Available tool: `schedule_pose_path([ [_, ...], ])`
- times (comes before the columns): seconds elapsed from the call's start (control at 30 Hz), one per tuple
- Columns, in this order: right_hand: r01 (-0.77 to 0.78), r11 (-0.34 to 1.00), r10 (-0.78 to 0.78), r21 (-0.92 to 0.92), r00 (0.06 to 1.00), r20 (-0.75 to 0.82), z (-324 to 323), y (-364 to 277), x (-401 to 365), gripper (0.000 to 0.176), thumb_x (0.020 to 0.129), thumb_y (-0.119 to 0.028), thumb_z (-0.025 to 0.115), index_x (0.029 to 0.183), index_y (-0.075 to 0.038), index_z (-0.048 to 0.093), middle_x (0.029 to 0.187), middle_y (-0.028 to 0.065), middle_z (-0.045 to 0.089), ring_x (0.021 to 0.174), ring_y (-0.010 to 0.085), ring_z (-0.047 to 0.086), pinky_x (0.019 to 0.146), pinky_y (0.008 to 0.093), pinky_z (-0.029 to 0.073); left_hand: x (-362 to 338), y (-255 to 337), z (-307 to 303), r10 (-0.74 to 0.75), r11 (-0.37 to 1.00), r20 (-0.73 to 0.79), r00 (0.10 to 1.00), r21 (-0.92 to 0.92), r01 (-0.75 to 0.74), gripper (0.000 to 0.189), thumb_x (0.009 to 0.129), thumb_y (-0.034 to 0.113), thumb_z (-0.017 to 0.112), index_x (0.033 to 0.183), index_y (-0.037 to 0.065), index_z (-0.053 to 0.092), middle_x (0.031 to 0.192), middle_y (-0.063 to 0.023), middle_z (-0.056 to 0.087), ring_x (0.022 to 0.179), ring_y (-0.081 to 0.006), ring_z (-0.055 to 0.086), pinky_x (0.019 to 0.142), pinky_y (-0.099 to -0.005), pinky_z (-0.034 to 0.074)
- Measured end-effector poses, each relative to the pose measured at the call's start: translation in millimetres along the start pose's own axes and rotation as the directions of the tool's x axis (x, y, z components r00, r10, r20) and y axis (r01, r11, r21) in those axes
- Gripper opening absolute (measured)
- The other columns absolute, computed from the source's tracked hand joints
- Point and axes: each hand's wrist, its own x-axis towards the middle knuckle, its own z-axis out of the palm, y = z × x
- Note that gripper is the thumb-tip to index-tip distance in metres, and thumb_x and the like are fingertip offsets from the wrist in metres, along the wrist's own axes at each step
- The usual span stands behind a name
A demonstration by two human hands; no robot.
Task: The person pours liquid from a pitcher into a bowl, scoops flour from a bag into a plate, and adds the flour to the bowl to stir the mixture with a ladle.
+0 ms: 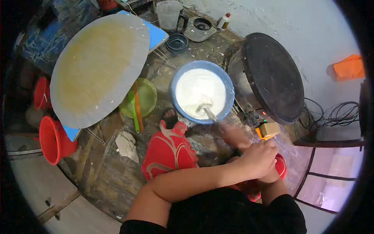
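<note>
Black-sleeved arms [187, 176], left hand [258, 159] and right hand [269, 176] in closed grip on stirrer [210, 114], blue basin [175, 92] ahead-left.

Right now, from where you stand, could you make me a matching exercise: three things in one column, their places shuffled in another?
Things
1. White mixture
2. Green spatula
3. Black round plate

Places
A. To the right of the blue basin
B. Inside the blue basin
C. Over the edge of the green bowl

Pairs: 1-B, 2-C, 3-A
</note>
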Motion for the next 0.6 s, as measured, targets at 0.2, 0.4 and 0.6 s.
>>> schedule_pose_path([
  [0.2, 0.15, 0.841, 0.006, 0.52, 0.958, -0.287, 33.8, 4.3, 30.0, 0.035, 0.085, -0.029, 0.049, 0.118, -0.016, 0.049, 0.086, 0.0234, 0.061, 0.079, 0.041, 0.059, 0.074, 0.0458, 0.046, -1.2, 0.6, 2.2, -0.035, 0.999, 0.071, 0.997, 0.023, 0.033, 0.023, 0.078, 0.02, 0.055, 0.087, -0.002, 0.055, 0.093, -0.0174, 0.052, 0.089, -0.0331, 0.053, 0.077, -0.0421, 0.045],
  [0.4, -0.077, 0.997, 0.077, 0.017, 0.997, -0.026, -29.1, -22.3, -23.7, 0.042, 0.084, -0.028, 0.05, 0.122, -0.011, 0.046, 0.098, 0.0259, 0.058, 0.091, 0.0381, 0.057, 0.079, 0.043, 0.045, -1.7, 2.9, -2.7, -0.013, 0.998, 0.031, 0.999, 0.063, 0.011, 0.022, 0.078, 0.019, 0.055, 0.086, -0.001, 0.055, 0.092, -0.0167, 0.052, 0.088, -0.0323, 0.054, 0.076, -0.0423, 0.045],
  [0.6, 0.053, 0.946, 0.026, 0.319, 0.971, -0.237, 29.6, -3.4, 26.6, 0.043, 0.082, -0.025, 0.049, 0.123, -0.011, 0.046, 0.085, 0.0197, 0.062, 0.079, 0.0359, 0.06, 0.069, 0.0455, 0.047, -2.9, 3.7, 1.1, -0.008, 0.993, 0.057, 0.998, 0.115, 0.002, 0.022, 0.076, 0.02, 0.057, 0.084, 0.0, 0.056, 0.092, -0.0161, 0.052, 0.089, -0.0311, 0.053, 0.076, -0.0401, 0.045],
])
